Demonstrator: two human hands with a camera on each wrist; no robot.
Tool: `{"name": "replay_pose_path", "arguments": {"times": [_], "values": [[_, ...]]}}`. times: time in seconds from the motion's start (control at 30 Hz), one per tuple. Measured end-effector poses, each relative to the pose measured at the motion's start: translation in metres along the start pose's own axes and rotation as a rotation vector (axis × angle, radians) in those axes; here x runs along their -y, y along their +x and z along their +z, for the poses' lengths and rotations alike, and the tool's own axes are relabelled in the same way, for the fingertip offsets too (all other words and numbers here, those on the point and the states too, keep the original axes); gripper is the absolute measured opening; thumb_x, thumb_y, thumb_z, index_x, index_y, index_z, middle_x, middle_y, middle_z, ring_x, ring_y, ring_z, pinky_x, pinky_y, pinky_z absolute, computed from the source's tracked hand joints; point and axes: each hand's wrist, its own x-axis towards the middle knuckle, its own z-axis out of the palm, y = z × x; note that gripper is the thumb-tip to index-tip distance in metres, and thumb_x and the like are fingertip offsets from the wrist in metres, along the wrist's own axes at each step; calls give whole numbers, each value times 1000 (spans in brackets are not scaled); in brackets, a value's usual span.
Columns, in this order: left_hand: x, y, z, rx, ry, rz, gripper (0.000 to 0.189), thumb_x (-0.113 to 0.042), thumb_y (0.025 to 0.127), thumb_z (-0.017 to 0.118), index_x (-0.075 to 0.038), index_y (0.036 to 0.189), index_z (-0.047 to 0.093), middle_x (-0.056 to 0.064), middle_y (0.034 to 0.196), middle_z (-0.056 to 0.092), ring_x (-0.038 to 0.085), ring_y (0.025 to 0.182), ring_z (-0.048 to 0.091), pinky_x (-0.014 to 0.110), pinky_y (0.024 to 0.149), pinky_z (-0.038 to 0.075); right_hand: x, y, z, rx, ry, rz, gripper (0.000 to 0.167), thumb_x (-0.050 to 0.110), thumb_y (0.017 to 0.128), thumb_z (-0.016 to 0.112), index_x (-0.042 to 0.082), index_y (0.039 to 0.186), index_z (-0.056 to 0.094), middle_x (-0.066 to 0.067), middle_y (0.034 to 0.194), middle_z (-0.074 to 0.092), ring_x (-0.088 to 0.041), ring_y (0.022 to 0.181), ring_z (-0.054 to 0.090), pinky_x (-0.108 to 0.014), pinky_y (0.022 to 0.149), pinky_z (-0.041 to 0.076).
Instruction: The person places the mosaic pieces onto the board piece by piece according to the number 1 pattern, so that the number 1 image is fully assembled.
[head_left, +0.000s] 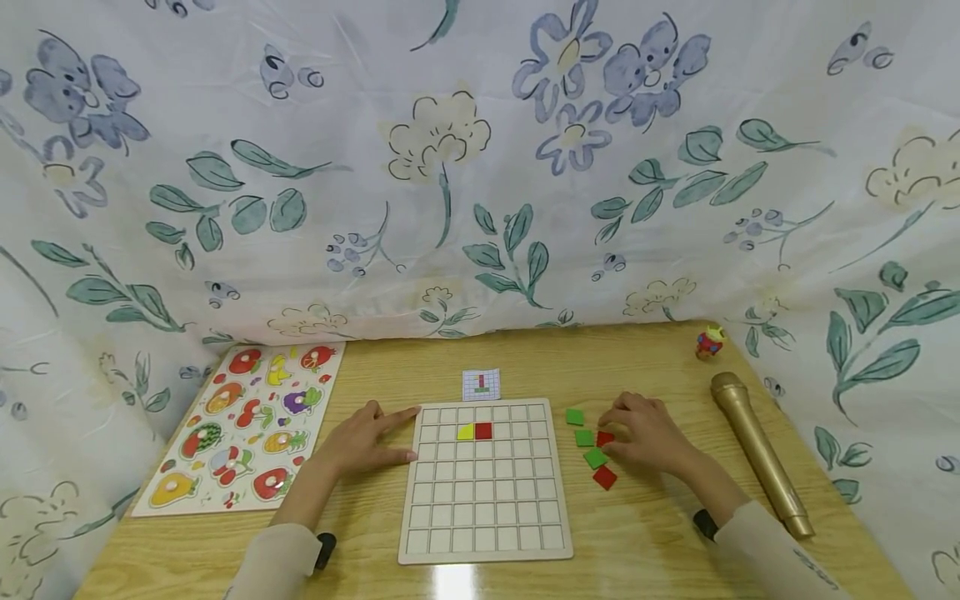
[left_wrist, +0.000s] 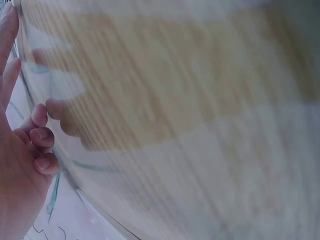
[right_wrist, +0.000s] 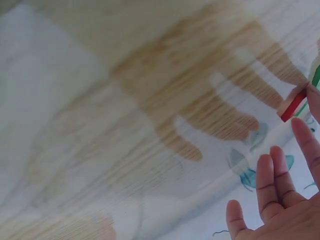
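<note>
A white grid board (head_left: 486,560) lies on the table, with a yellow piece (head_left: 466,432) and a red square tile (head_left: 483,431) side by side in its upper rows. My left hand (head_left: 357,442) rests at the board's left edge, index finger and thumb stretched to it, the other fingers curled in. To the right of the board, my right hand (head_left: 647,435) pinches another red square tile (right_wrist: 295,105) by its edges between thumb and index finger. Green tiles (head_left: 583,438) and one more red tile (head_left: 605,477) lie close beside those fingertips.
A small pattern card (head_left: 481,385) sits just above the board. On the left lies a fruit puzzle board (head_left: 247,433). A gold microphone (head_left: 761,454) and a small red-and-yellow toy (head_left: 709,342) are at the right. A floral curtain (head_left: 465,167) hangs behind the table.
</note>
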Motion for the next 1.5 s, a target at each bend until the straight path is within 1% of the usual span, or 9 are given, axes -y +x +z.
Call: {"name": "replay_pose_path", "arguments": {"times": [0.17, 0.43, 0.7, 0.9, 1.03, 1.2, 1.5], "values": [[1, 0, 1, 1, -2, 1, 77, -65, 80, 70, -34, 147, 49, 4, 94, 42, 17, 74, 39, 32, 63, 32, -3, -1, 1, 8, -1, 9, 20, 24, 77, 86, 19, 93, 75, 4, 95, 55, -15, 91, 51, -56, 87, 37], [1, -1, 1, -1, -4, -2, 78, -67, 79, 69, -34, 147, 48, 3, 94, 42, 16, 73, 38, 32, 63, 32, -2, 0, 2, 2, -13, 0, 17, 22, 76, 86, 18, 87, 74, 2, 97, 57, -20, 94, 54, -57, 88, 37], [1, 0, 2, 4, -5, -2, 78, -67, 79, 70, -35, 147, 48, 4, 96, 42, 17, 74, 39, 32, 62, 31, -1, 3, 4, -8, -36, -7, 18, 18, 73, 87, 16, 81, 70, 2, 94, 56, -20, 93, 54, -58, 91, 37], [1, -1, 1, 2, -9, -11, 78, -66, 79, 70, -34, 147, 48, 4, 97, 42, 17, 74, 39, 32, 62, 31, 3, 8, 4, -23, -30, -6, 18, 18, 73, 87, 18, 80, 70, 4, 95, 56, -20, 95, 55, -59, 93, 36], [3, -1, 2, -4, -9, -7, 78, -67, 79, 70, -35, 147, 48, 4, 96, 42, 17, 74, 39, 32, 62, 31, 7, 13, 5, -23, -20, -29, 17, 19, 74, 86, 18, 81, 70, 3, 96, 57, -21, 97, 56, -60, 95, 36], [5, -1, 3, -8, -11, -2, 79, -68, 79, 69, -36, 147, 48, 3, 96, 42, 17, 74, 39, 32, 62, 32, 16, 22, 7, -29, -44, -68, 18, 22, 75, 86, 18, 82, 70, 3, 96, 57, -20, 96, 56, -59, 94, 38], [4, 1, 2, -5, -6, -5, 78, -67, 79, 70, -36, 147, 48, 4, 97, 42, 17, 73, 39, 32, 62, 32, 37, 37, 9, -41, -47, -149, 20, 24, 75, 86, 14, 85, 72, 1, 96, 57, -21, 94, 55, -56, 92, 39]]}}
